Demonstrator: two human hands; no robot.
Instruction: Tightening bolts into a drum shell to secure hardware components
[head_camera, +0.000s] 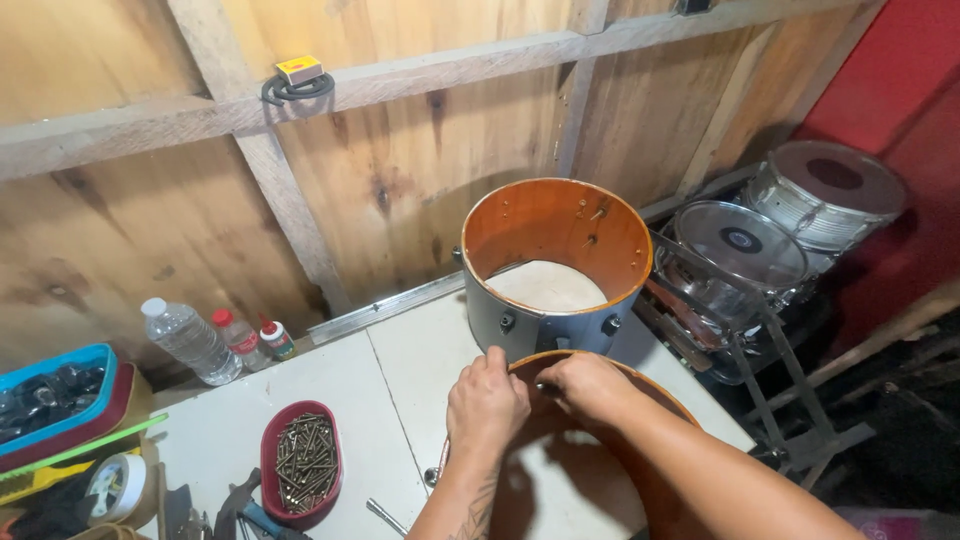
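Observation:
Both hands work at the far rim of a large open drum shell (655, 390) with an orange wooden inside, standing on the white table (330, 390) close to me. My left hand (487, 402) grips the rim from outside, fingers curled over the edge. My right hand (588, 385) pinches a small dark metal part (547, 388) against the inside of the rim. Behind stands a second drum shell (530, 325), grey outside and orange inside.
A dark red oval tray (272, 470) of several screws lies to the left, with tools (245, 510) beside it. Plastic bottles (190, 340) stand by the plank wall. A blue container (50, 395) sits far left. Finished drums (825, 195) and a metal stand (770, 390) crowd the right.

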